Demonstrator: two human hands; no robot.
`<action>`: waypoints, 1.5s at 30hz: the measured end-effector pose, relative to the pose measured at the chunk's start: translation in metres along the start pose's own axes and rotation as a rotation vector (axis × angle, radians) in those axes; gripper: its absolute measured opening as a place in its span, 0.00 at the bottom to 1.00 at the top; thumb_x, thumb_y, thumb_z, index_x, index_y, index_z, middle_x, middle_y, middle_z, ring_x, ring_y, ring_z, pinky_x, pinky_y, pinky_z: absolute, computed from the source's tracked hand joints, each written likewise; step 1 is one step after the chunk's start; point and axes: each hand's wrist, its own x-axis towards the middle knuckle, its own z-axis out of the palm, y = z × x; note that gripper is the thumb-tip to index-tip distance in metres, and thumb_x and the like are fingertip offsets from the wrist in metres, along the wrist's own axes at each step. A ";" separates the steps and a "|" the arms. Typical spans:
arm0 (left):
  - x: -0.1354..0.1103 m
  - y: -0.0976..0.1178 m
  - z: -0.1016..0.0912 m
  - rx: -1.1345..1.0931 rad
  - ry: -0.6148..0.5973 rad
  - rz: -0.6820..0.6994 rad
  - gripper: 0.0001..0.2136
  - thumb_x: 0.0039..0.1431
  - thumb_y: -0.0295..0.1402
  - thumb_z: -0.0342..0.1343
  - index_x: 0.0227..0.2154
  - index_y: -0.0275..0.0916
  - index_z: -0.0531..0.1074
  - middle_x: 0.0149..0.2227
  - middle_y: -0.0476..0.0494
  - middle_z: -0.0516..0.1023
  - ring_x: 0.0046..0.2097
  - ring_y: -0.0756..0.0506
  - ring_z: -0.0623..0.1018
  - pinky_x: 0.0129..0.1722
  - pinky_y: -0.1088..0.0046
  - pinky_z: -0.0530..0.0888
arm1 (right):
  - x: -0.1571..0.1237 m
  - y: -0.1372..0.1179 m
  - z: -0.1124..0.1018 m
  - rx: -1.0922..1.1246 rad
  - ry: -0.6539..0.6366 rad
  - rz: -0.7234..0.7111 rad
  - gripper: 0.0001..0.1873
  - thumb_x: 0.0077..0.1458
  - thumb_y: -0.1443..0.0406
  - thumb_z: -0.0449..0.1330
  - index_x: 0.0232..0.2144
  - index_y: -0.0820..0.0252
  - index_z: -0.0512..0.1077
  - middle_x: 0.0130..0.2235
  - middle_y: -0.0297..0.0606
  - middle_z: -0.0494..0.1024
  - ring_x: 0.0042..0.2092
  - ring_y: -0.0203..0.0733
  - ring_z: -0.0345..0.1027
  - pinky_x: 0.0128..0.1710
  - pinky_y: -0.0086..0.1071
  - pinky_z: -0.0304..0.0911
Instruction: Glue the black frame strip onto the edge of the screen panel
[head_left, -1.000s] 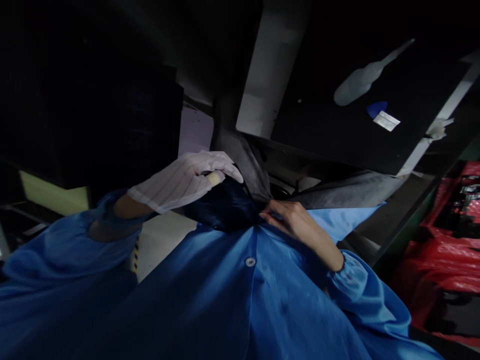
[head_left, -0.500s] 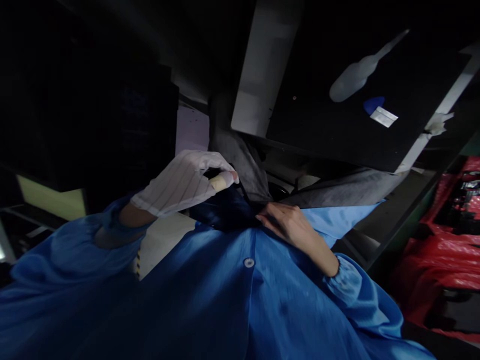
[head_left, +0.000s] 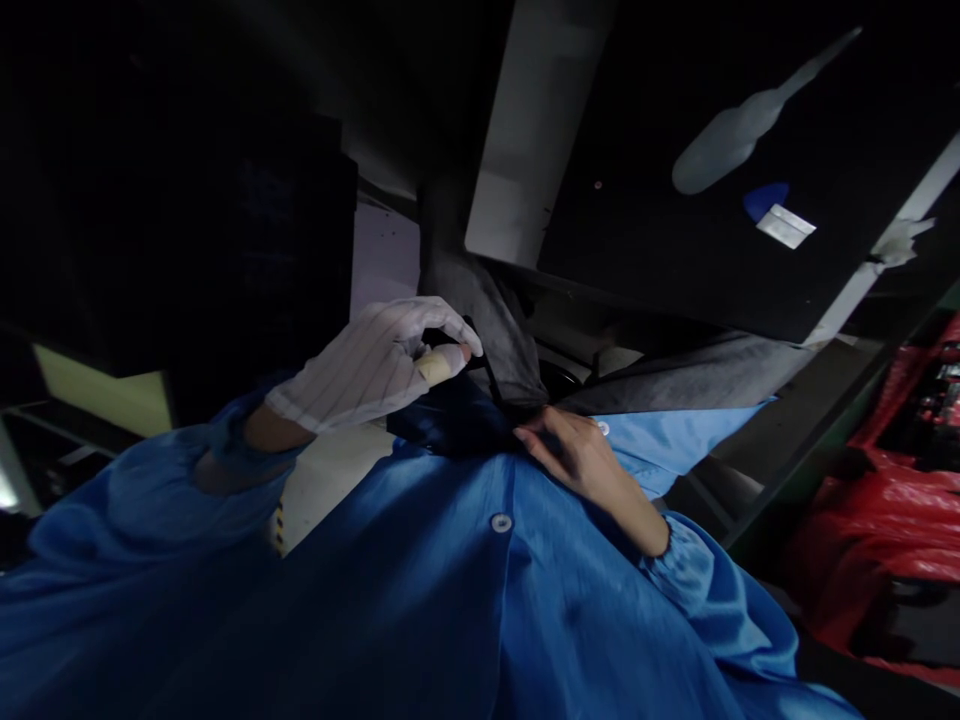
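Note:
My left hand (head_left: 375, 360) wears a white striped glove with a bared thumb tip and a yellowish wrap round the thumb. Its thumb and forefinger are bent close together in a pinch, beside a thin dark edge. Bare and with curled fingers, my right hand (head_left: 574, 450) lies low over my lap. A dark, shadowed patch (head_left: 457, 420) spans the space between the hands; whether it is coat cloth or a flat dark object I cannot make out. Below it spreads my blue coat (head_left: 420, 580) with a white button (head_left: 501, 522).
On a black tabletop (head_left: 652, 250) lie a translucent plastic dropper (head_left: 724, 150), a blue pick (head_left: 765, 200) and a small silvery piece (head_left: 785, 227). Red plastic wrapping (head_left: 892, 510) with dark items is at right. A dark bulky block (head_left: 187, 220) stands at left.
My left forefinger has lifted slightly from the thumb tip. My right hand stays nearly still. The tabletop and its objects have shifted a little up and right in view.

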 end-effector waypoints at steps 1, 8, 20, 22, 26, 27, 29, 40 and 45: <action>0.000 0.000 0.000 0.005 -0.004 -0.003 0.17 0.71 0.46 0.54 0.45 0.43 0.86 0.52 0.44 0.89 0.51 0.37 0.86 0.46 0.66 0.82 | -0.001 0.000 0.001 0.020 0.015 0.010 0.14 0.85 0.57 0.57 0.44 0.54 0.75 0.38 0.37 0.85 0.35 0.41 0.81 0.38 0.33 0.74; 0.000 0.008 0.001 0.069 -0.020 -0.046 0.21 0.70 0.48 0.50 0.48 0.43 0.85 0.54 0.43 0.88 0.53 0.36 0.86 0.51 0.61 0.84 | -0.002 -0.002 -0.004 0.017 0.060 0.017 0.15 0.84 0.55 0.58 0.43 0.54 0.75 0.36 0.36 0.85 0.34 0.40 0.81 0.36 0.33 0.74; -0.001 0.014 0.002 0.096 -0.035 -0.087 0.24 0.67 0.51 0.49 0.47 0.42 0.85 0.57 0.42 0.87 0.56 0.32 0.86 0.53 0.55 0.85 | 0.006 -0.007 -0.011 -0.180 -0.098 -0.039 0.17 0.87 0.57 0.51 0.44 0.54 0.73 0.38 0.38 0.85 0.36 0.41 0.81 0.37 0.33 0.70; 0.000 0.015 0.003 0.097 -0.041 -0.101 0.25 0.66 0.51 0.49 0.47 0.41 0.85 0.59 0.40 0.86 0.54 0.32 0.87 0.49 0.57 0.85 | 0.005 -0.006 -0.011 -0.201 -0.106 -0.036 0.18 0.87 0.57 0.50 0.42 0.54 0.71 0.35 0.37 0.83 0.34 0.41 0.79 0.35 0.33 0.66; 0.001 0.012 0.005 0.104 -0.038 -0.062 0.25 0.68 0.50 0.49 0.49 0.41 0.85 0.59 0.40 0.87 0.53 0.33 0.87 0.51 0.56 0.85 | 0.001 -0.003 -0.012 -0.198 -0.152 0.014 0.17 0.87 0.57 0.51 0.42 0.54 0.71 0.34 0.36 0.81 0.32 0.41 0.75 0.33 0.33 0.62; 0.001 0.011 0.005 0.106 -0.037 -0.045 0.24 0.69 0.50 0.49 0.50 0.42 0.85 0.59 0.40 0.87 0.54 0.33 0.87 0.53 0.54 0.85 | 0.000 -0.003 -0.012 -0.192 -0.164 0.034 0.17 0.86 0.57 0.52 0.42 0.54 0.71 0.34 0.37 0.81 0.32 0.41 0.76 0.34 0.33 0.62; 0.002 0.008 0.006 0.111 -0.044 -0.021 0.24 0.69 0.50 0.50 0.50 0.42 0.85 0.58 0.40 0.87 0.55 0.33 0.86 0.55 0.52 0.85 | -0.001 -0.003 -0.012 -0.181 -0.182 0.060 0.15 0.86 0.58 0.53 0.43 0.54 0.71 0.35 0.37 0.82 0.33 0.42 0.77 0.35 0.33 0.63; 0.007 0.011 0.005 0.134 -0.081 -0.019 0.24 0.69 0.51 0.49 0.50 0.43 0.84 0.57 0.40 0.86 0.44 0.38 0.85 0.50 0.56 0.84 | -0.003 -0.005 -0.009 -0.199 -0.213 0.137 0.14 0.85 0.59 0.54 0.44 0.54 0.73 0.37 0.39 0.84 0.35 0.43 0.79 0.36 0.33 0.64; 0.009 0.013 0.006 0.152 -0.089 -0.025 0.23 0.69 0.49 0.48 0.49 0.43 0.84 0.57 0.42 0.87 0.45 0.38 0.85 0.52 0.55 0.83 | 0.000 -0.005 -0.014 -0.205 -0.279 0.159 0.11 0.85 0.60 0.55 0.46 0.54 0.73 0.40 0.40 0.86 0.38 0.44 0.82 0.38 0.33 0.66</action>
